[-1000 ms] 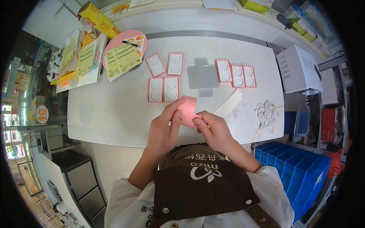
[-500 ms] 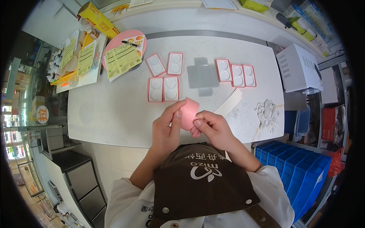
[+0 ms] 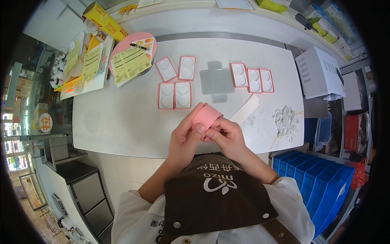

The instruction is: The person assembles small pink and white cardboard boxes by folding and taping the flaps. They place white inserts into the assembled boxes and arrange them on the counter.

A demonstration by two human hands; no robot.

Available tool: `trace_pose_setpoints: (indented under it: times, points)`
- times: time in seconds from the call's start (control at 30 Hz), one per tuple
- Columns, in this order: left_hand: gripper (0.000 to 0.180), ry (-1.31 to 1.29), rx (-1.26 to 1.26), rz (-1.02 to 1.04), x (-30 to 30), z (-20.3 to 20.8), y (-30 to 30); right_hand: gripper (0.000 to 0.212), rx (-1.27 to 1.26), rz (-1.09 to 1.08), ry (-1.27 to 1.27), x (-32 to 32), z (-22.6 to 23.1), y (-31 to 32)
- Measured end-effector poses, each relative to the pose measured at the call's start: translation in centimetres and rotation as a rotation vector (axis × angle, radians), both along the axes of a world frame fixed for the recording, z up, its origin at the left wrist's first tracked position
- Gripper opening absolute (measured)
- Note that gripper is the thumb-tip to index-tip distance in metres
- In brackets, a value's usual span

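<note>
Hands together above the near edge of the white table (image 3: 122, 122): left hand (image 3: 185, 136) and right hand (image 3: 227, 136) both pinching a pink band (image 3: 206, 116). Pink trays (image 3: 174, 95) farther off; white strip (image 3: 244, 110) just right.

The desk (image 3: 122, 122) is free on the near left. Far ahead, pink trays (image 3: 174, 95) and a grey sheet (image 3: 217, 81) block the way; right, white scraps (image 3: 286, 122).
</note>
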State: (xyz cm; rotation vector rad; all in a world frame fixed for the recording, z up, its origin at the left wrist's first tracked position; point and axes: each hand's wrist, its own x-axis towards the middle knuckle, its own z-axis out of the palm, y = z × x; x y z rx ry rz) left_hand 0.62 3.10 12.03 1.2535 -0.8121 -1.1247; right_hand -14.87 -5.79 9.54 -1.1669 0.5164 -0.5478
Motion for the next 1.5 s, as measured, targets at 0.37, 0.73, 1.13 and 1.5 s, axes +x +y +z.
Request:
trace_pose_setpoints:
  times: [0.37, 0.73, 1.13, 1.5]
  points:
    - [0.054, 0.008, 0.062, 0.132, -0.7, -1.5, -0.1, 0.013, -0.144, -0.135, 0.109, 0.7, -0.8, 0.4]
    - [0.046, 0.211, 0.051, 0.178, -1.6, -2.3, -0.5, 0.011, -0.301, -0.255, 0.190, 1.2, -1.6, 0.8]
    - [0.041, 0.138, 0.020, 0.164, -1.5, -3.7, -0.3, 0.015, -0.288, -0.134, 0.176, 0.7, -0.5, -0.1]
    - [0.042, -0.671, -0.074, -0.209, 3.8, -1.0, 0.1, 0.010, -0.944, 0.083, 0.202, 0.0, 1.3, -2.3]
